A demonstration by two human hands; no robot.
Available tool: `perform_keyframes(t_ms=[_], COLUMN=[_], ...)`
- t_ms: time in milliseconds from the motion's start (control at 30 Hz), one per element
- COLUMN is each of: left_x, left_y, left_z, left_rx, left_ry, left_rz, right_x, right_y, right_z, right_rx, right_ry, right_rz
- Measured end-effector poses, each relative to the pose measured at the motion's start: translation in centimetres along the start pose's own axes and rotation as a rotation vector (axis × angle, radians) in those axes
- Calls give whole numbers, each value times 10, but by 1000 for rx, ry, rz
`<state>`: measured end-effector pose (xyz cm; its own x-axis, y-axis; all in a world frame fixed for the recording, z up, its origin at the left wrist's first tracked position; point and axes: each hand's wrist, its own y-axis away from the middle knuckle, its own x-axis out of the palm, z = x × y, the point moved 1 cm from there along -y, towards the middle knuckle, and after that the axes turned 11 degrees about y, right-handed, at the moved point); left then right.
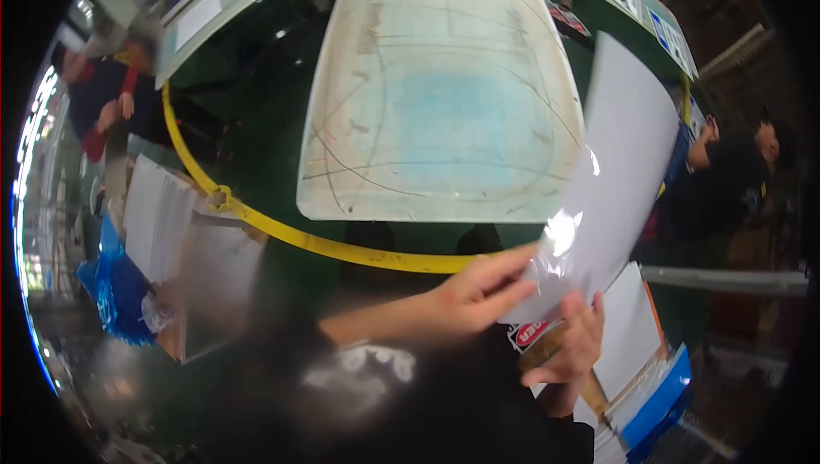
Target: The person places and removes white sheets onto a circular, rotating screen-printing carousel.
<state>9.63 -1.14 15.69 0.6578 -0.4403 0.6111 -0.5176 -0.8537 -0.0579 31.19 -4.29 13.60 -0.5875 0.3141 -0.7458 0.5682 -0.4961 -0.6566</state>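
Observation:
A glossy, bent white sheet [617, 156] is held up at the right of the platen. My left hand [487, 291] reaches across and pinches its lower left edge between thumb and fingers. Just beneath the sheet's bottom edge is my right hand [574, 344], thumb held apart from the fingers, fingertips at or very near the sheet. In front of me lies a pale, rounded platen [453, 195] with a bluish middle and several dark lines on it.
A yellow rail [342, 252] curves around the platen's near side. Paper stacks stand at left [154, 216] and at right [628, 327], with blue wrapping [658, 400] beside the right one. One person [137, 96] is at far left, another [726, 173] at far right.

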Motion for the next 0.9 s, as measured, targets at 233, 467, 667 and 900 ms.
perform_keyframes(t_ms=[233,467,667,900], left_x=[-104,-225,-327,-341], left_y=[39,17,0,-10], left_z=[-21,-42,-46,-54], left_rx=[178,188,115,-50], left_ry=[-18,-238,-1219,-1599], left_rz=[-360,-538,-664,-783], right_x=[39,142,203,230], right_y=[-56,-70,-94,-120], right_z=[-132,-194,-225,-218], right_rx=[981,1057,869,934], right_ry=[151,-165,-303,-97], right_rz=[-25,2,7,23])
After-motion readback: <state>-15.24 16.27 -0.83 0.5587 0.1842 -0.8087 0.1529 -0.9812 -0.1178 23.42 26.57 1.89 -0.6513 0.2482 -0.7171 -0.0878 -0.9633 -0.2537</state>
